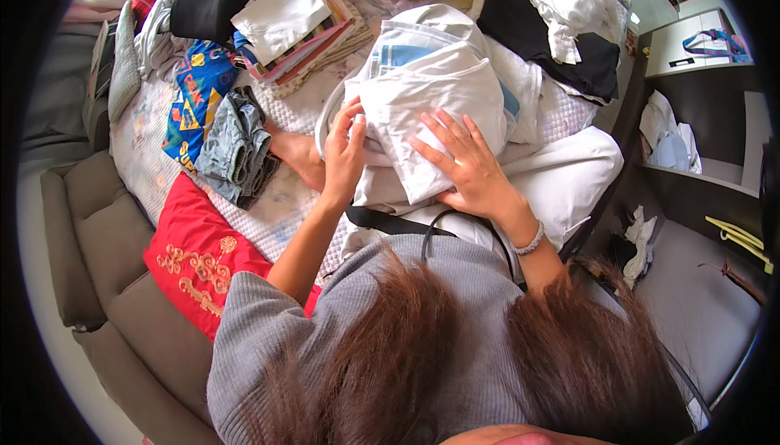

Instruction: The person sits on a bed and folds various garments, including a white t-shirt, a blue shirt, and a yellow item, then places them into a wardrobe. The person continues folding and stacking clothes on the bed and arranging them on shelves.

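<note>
A white garment, partly folded with blue-and-white striped cloth showing at its far side, lies over my lap. My left hand is at the garment's left edge, fingers bent and thumb up; whether cloth is pinched between them I cannot tell. My right hand rests on top of the garment with its fingers spread, a beaded bracelet at the wrist. Folded blue denim lies left of my foot, beside a blue patterned cloth.
Folded clothes are stacked at the back left, under a white cloth. Black garments and a crumpled white one lie back right. A red embroidered cushion is at my left, a dark shelf unit at right.
</note>
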Action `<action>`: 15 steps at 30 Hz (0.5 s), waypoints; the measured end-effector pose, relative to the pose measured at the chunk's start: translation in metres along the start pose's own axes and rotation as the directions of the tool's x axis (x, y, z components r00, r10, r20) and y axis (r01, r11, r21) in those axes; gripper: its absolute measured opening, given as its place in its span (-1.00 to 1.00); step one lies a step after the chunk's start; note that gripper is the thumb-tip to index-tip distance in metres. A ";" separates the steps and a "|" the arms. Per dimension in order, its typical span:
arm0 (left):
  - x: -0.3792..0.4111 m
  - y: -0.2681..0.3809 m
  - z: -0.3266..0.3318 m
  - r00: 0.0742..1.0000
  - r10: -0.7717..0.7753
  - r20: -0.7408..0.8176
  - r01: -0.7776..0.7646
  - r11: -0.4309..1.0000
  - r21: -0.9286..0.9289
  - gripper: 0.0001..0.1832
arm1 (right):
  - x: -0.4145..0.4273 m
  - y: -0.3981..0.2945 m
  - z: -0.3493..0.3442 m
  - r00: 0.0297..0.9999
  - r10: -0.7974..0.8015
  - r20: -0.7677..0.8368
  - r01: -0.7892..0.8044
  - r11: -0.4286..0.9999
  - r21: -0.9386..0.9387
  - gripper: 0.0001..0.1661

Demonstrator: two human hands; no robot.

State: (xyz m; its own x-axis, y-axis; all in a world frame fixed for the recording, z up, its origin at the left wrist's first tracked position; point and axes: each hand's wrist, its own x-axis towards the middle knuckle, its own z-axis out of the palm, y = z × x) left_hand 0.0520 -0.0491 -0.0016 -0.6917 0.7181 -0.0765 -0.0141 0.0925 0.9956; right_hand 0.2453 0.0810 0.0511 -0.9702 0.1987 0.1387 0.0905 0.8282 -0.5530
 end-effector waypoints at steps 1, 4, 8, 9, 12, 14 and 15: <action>-0.002 0.007 0.001 1.000 -0.004 0.013 0.003 1.000 0.021 -0.72 | -0.001 -0.002 -0.002 1.000 0.003 -0.001 -0.003 1.000 0.023 0.00; -0.014 0.029 0.008 0.993 0.117 0.010 -0.115 0.954 0.278 -0.58 | -0.003 -0.006 0.000 0.999 0.013 -0.031 -0.012 0.999 0.043 -0.10; -0.022 0.045 0.008 0.931 0.354 0.086 -0.354 0.823 0.445 -0.48 | 0.005 -0.003 -0.004 0.994 0.031 -0.101 -0.015 0.988 0.154 -0.33; -0.022 0.052 0.009 0.906 0.407 0.118 -0.412 0.781 0.469 -0.47 | 0.009 -0.001 -0.012 0.989 0.039 -0.143 0.002 0.962 0.274 -0.36; -0.019 0.073 0.018 0.854 0.492 0.171 -0.513 0.737 0.440 -0.44 | 0.027 0.004 -0.029 0.940 0.158 -0.301 0.065 0.787 0.614 -0.53; -0.016 0.089 0.025 0.829 0.535 0.161 -0.542 0.701 0.463 -0.48 | 0.038 0.007 -0.040 0.898 0.403 -0.174 -0.074 0.529 0.845 -0.57; -0.013 0.096 0.027 0.837 0.526 0.150 -0.539 0.748 0.386 -0.49 | 0.050 0.003 -0.049 0.855 0.493 -0.163 -0.018 0.342 0.940 -0.58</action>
State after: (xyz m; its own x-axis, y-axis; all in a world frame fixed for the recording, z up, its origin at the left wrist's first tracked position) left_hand 0.0791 -0.0310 0.0938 -0.4780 0.7536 0.4513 0.6411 -0.0518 0.7657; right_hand 0.2082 0.1193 0.0961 -0.7480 0.6634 -0.0198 -0.1631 -0.2127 -0.9634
